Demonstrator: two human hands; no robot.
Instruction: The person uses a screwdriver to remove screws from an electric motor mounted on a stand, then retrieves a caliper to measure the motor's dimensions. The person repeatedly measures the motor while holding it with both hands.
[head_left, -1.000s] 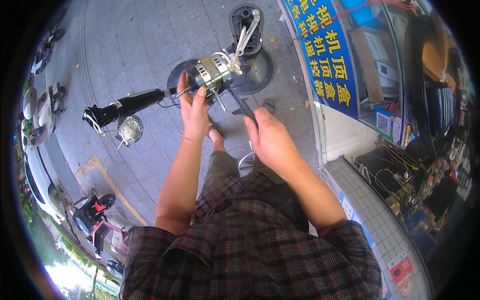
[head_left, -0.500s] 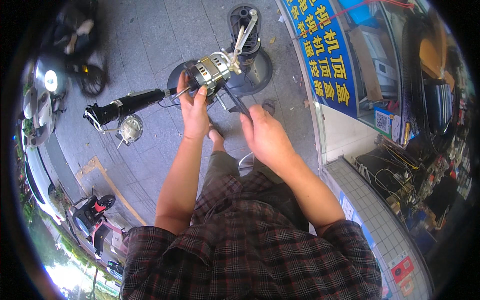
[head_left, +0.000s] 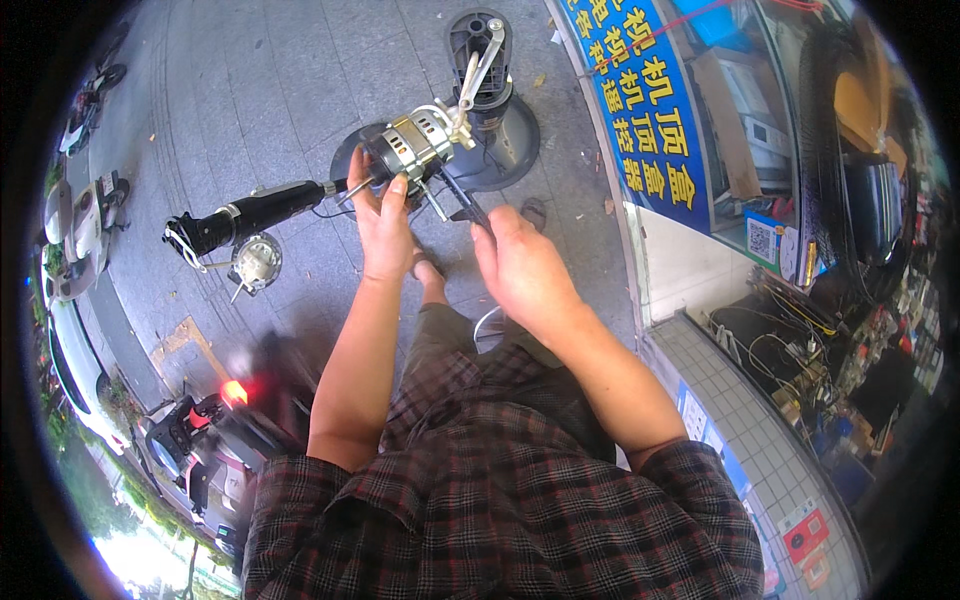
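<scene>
- Upper centre of the frame: a metal-cased motor (head_left: 415,142), its dark end in a person's left hand (head_left: 383,235), thumb and fingers clamped around it.
- Lower right of the motor, the right hand (head_left: 525,265) has its fingers clamped on a dark slim tool (head_left: 458,196); whether the tip touches the casing cannot be told.
- A black tube (head_left: 270,203) lies toward the left; a grey stand (head_left: 508,120) occupies the upper centre, over pavement (head_left: 250,90).
- Careful work here probably means bracing the motor firmly, holding the tool straight and pressing lightly, clear of the left thumb.
</scene>
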